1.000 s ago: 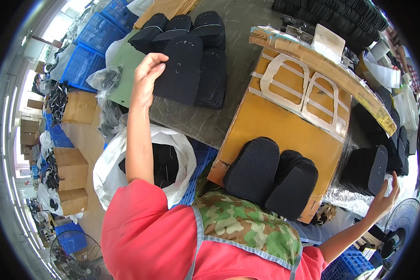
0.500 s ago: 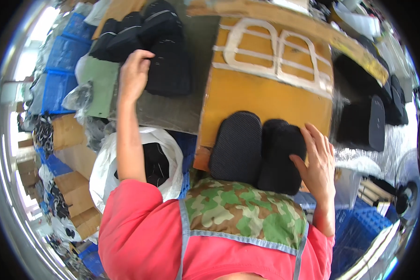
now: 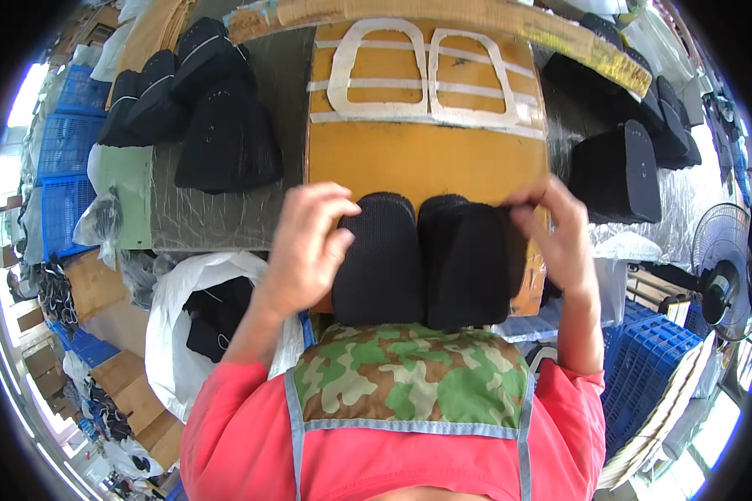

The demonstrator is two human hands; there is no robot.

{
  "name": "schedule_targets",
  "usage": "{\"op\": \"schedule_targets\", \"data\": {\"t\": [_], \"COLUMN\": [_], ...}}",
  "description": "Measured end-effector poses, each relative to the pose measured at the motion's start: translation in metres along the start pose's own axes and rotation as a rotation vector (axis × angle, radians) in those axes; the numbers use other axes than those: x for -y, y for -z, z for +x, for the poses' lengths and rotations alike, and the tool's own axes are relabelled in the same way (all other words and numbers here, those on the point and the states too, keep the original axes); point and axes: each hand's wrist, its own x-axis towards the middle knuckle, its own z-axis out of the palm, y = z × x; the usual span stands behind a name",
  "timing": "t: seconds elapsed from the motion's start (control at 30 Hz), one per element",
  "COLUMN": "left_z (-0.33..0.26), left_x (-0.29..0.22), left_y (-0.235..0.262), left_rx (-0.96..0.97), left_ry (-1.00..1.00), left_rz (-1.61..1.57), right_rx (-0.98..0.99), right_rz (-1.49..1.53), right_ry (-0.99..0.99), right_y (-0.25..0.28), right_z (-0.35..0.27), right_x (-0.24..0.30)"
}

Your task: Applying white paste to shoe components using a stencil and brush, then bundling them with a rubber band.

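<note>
Two stacks of black, rounded sole-shaped pads lie side by side at the near edge of the yellow board. The left stack (image 3: 379, 267) has a mesh-textured top; the right stack (image 3: 468, 263) looks plain and smooth. My left hand (image 3: 302, 242) is at the left stack's outer edge, fingers bent and thumb apart, with nothing seen in it. By the far right corner of the right stack, my right hand (image 3: 556, 234) has its fingers curled. They are blurred, so whether they pinch a pad cannot be made out.
Two white outline frames (image 3: 380, 108) are taped on the yellow board (image 3: 426, 159). More black pad stacks stand left (image 3: 226, 150) and right (image 3: 614, 175). A wooden bar (image 3: 443, 18) crosses the far side. A white sack (image 3: 171, 334) with black pieces hangs at left; blue crates (image 3: 652, 359) stand right.
My left hand has come from the pad stack at the far left to the near left stack. My right hand has moved to its stack's far corner. The view has shifted.
</note>
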Motion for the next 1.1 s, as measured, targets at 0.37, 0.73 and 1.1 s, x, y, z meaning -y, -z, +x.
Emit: {"op": "schedule_targets", "data": {"t": [0.37, 0.73, 1.1], "left_z": [-0.002, -0.011, -0.005], "left_x": [-0.007, 0.003, 0.004], "left_y": [-0.035, -0.039, -0.033], "left_rx": [0.093, -0.029, -0.14], "left_ry": [0.064, -0.113, 0.029], "left_rz": [0.08, 0.175, -0.119], "right_rx": [-0.522, -0.229, -0.146], "right_rz": [-0.575, -0.717, -0.843], "right_ry": [0.428, 0.414, 0.327], "right_y": [-0.011, -0.04, -0.047], "right_z": [0.234, 0.2, 0.201], "right_x": [-0.133, -0.122, -0.119]}}
